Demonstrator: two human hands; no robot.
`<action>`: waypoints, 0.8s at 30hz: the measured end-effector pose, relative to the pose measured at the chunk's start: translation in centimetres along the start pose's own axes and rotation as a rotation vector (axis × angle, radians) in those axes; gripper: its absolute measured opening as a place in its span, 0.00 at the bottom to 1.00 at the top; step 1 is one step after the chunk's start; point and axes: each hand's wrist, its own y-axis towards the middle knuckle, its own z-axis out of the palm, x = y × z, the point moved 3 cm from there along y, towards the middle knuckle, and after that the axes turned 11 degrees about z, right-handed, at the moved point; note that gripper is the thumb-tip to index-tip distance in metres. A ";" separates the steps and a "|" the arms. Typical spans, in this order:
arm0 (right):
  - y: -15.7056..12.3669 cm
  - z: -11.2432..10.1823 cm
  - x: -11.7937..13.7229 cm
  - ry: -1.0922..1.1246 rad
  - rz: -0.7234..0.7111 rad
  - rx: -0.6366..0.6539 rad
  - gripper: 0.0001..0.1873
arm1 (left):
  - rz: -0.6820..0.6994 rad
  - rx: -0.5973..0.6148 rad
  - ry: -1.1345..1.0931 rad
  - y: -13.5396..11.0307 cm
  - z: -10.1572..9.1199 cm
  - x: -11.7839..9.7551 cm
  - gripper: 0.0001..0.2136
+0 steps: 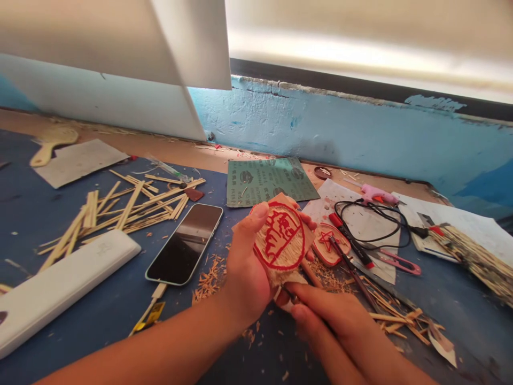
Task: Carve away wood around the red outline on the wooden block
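My left hand [244,267] is wrapped round a small wooden piece [284,240] made of thin strips, with a red circle and red marks drawn on its face. It holds the piece upright above the blue table [100,299]. My right hand [320,313] sits just below the piece with its fingers closed on a thin dark tool [289,295] whose tip touches the piece's lower edge. Most of the tool is hidden by the fingers. A second wooden piece with a red star [326,243] lies just right of the held one.
A phone [185,243] lies screen up left of my hands, with a white case [56,289] and a pile of wooden sticks [120,208] further left. Green sandpaper [268,179], a pink glue gun [377,193], black cable, pink snips [396,262] and shavings lie behind and right.
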 end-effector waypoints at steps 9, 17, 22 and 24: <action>-0.6 0.9 -0.5 0.480 0.265 0.197 0.25 | -0.014 0.003 -0.005 -0.1 0.1 -0.1 0.19; 0.0 0.6 -0.5 0.588 0.369 0.200 0.25 | -0.080 -0.015 -0.008 0.0 0.2 0.2 0.19; -0.3 0.2 -0.8 0.444 0.391 0.107 0.28 | -0.061 -0.052 0.012 1.2 -0.1 -0.3 0.20; -0.5 0.1 -0.5 0.394 0.380 0.105 0.28 | -0.038 -0.050 0.008 1.7 -0.2 -0.8 0.20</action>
